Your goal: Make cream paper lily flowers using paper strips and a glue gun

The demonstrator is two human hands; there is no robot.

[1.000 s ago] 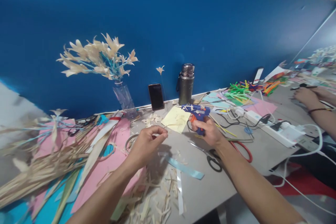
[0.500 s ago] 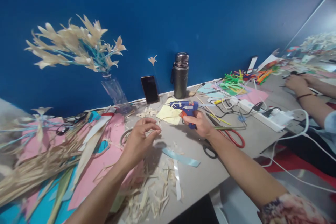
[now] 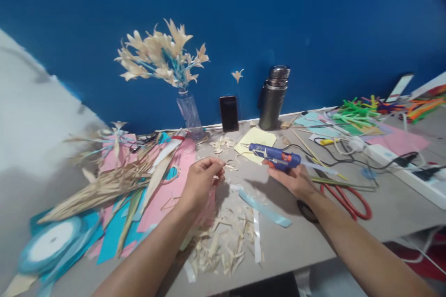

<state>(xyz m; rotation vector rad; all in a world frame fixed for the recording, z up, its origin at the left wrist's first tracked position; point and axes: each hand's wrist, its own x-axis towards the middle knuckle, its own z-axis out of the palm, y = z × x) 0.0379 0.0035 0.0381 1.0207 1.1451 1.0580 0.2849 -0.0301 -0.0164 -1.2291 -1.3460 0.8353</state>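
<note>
My right hand (image 3: 294, 180) grips a blue glue gun (image 3: 275, 154) with an orange trigger. Its nozzle points left, over a yellow sheet of paper (image 3: 259, 139), and a clear glue stick pokes out of its back end. My left hand (image 3: 205, 178) is closed in a pinch to the left of the gun, apart from it. Whatever is between those fingertips is too small to make out; pale scraps lie just beyond them. A light blue ribbon strip (image 3: 266, 209) lies on the table between my hands.
Pale husk flowers (image 3: 167, 53) stand in a clear bottle (image 3: 190, 113) by the wall. A phone (image 3: 229, 113) and a steel flask (image 3: 274, 100) are beside it. Red-handled scissors (image 3: 351, 202), cables and a power strip (image 3: 407, 171) lie right; dried husks (image 3: 101, 190) and a ribbon spool (image 3: 50, 243) left.
The view has swung left, bringing the ribbon spool in and leaving the other person out. My left fingers have drawn together. The glue gun has tilted over in my right hand.
</note>
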